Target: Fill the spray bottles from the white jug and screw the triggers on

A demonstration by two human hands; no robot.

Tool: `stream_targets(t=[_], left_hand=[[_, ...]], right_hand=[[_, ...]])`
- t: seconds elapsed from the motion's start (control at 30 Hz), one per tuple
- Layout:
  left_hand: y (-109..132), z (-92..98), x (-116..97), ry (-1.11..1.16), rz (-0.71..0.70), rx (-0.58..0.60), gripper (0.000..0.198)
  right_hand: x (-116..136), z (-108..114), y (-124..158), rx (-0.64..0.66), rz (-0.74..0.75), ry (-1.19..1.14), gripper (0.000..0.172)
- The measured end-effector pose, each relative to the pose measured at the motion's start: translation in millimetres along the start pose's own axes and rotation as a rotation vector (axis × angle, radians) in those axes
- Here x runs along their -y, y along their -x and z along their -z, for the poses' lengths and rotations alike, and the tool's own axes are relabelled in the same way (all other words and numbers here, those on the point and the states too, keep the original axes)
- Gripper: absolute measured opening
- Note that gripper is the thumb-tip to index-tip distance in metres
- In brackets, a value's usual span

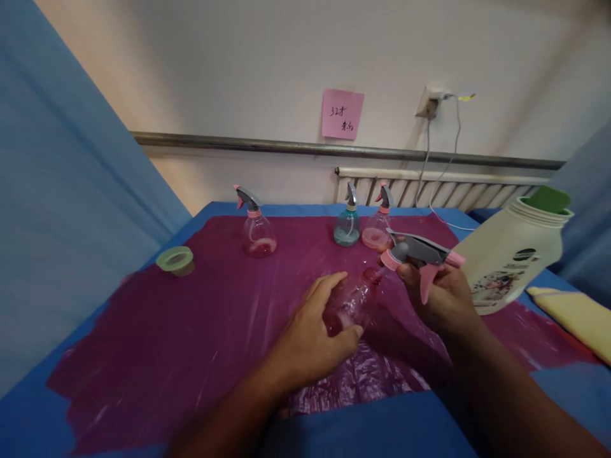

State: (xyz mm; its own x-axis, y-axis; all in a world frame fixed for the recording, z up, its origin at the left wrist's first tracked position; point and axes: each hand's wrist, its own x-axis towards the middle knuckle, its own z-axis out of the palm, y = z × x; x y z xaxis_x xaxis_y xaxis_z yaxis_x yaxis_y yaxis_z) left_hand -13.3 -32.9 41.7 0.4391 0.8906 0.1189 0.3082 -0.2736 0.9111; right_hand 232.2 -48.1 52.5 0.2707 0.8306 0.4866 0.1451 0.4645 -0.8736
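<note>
My left hand (310, 337) is wrapped round a small clear spray bottle (351, 302) with a little red liquid in it, tilted on the purple plastic sheet (191, 343). My right hand (442, 296) grips the grey and pink trigger spray head (420, 254) right at the bottle's neck. Whether the head is screwed onto the neck or apart from it I cannot tell.
A pink-liquid spray bottle (258, 232) stands at the back left, a teal one (347, 226) and a pink one (379, 226) at the back middle. A green lid (176, 259) lies left. A large cream jug (513, 254) stands right, beside a yellow cloth (577, 315).
</note>
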Motion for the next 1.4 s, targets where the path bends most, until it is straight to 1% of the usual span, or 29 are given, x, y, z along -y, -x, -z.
stream_targets(t=[0.03, 0.1, 0.2, 0.27, 0.37, 0.47, 0.53, 0.6, 0.67, 0.73, 0.8, 0.9, 1.0, 1.07, 1.17, 1.3, 1.4], left_hand=[[-0.1, -0.5, 0.8, -0.014, -0.026, -0.016, 0.083], [0.2, -0.7, 1.0, -0.016, -0.057, -0.016, 0.083], [1.5, 1.2, -2.5, 0.008, -0.062, 0.004, 0.084], [2.7, 3.1, -6.5, 0.022, -0.05, 0.015, 0.085], [4.1, 5.5, -12.0, 0.068, 0.008, 0.049, 0.086], [4.3, 6.1, -12.6, 0.161, 0.068, 0.099, 0.087], [3.8, 5.5, -9.2, 0.241, 0.068, 0.146, 0.086], [3.1, 4.9, -4.6, 0.306, 0.044, 0.184, 0.084], [2.4, 5.0, -1.2, 0.349, 0.029, 0.189, 0.084], [1.8, 6.1, -0.2, 0.41, 0.046, 0.203, 0.083], [1.1, 7.6, -1.3, 0.516, 0.078, 0.27, 0.082], [0.2, 7.7, -4.4, 0.716, 0.101, 0.412, 0.077], [-0.2, 4.2, -7.6, 0.887, 0.105, 0.478, 0.07], [0.2, 1.6, -9.5, 0.967, 0.118, 0.497, 0.068], [1.4, -0.5, -11.3, 1.026, 0.14, 0.513, 0.065], [2.2, -0.5, -11.7, 1.029, 0.182, 0.504, 0.063], [1.0, -0.5, -11.3, 1.014, 0.16, 0.495, 0.065]], right_hand=[[1.7, 1.4, 0.8, 0.002, 0.023, 0.021, 0.029], [3.0, 3.7, 2.8, 0.048, 0.037, 0.024, 0.029], [1.4, 4.5, 5.7, 0.165, 0.013, -0.023, 0.028], [-0.1, 3.6, 6.9, 0.2, 0.004, -0.047, 0.028], [-1.9, 1.0, 8.2, 0.197, -0.022, -0.079, 0.032], [-5.7, -2.3, 9.9, 0.224, -0.124, -0.145, 0.033], [-9.8, -4.2, 11.0, 0.24, -0.178, -0.202, 0.033], [-13.7, -5.7, 11.8, 0.235, -0.202, -0.246, 0.032], [-15.6, -6.9, 12.5, 0.231, -0.229, -0.281, 0.033], [-14.2, -8.7, 13.5, 0.232, -0.277, -0.329, 0.034], [-9.6, -11.7, 15.0, 0.221, -0.33, -0.379, 0.036], [-1.3, -17.9, 17.3, 0.194, -0.379, -0.461, 0.036], [1.3, -22.8, 17.8, 0.224, -0.397, -0.568, 0.035], [-0.7, -24.3, 17.1, 0.254, -0.404, -0.614, 0.036], [-5.0, -24.9, 15.4, 0.285, -0.421, -0.622, 0.04], [-8.1, -25.6, 14.3, 0.275, -0.41, -0.617, 0.042], [-7.9, -26.9, 13.9, 0.25, -0.391, -0.586, 0.046]])
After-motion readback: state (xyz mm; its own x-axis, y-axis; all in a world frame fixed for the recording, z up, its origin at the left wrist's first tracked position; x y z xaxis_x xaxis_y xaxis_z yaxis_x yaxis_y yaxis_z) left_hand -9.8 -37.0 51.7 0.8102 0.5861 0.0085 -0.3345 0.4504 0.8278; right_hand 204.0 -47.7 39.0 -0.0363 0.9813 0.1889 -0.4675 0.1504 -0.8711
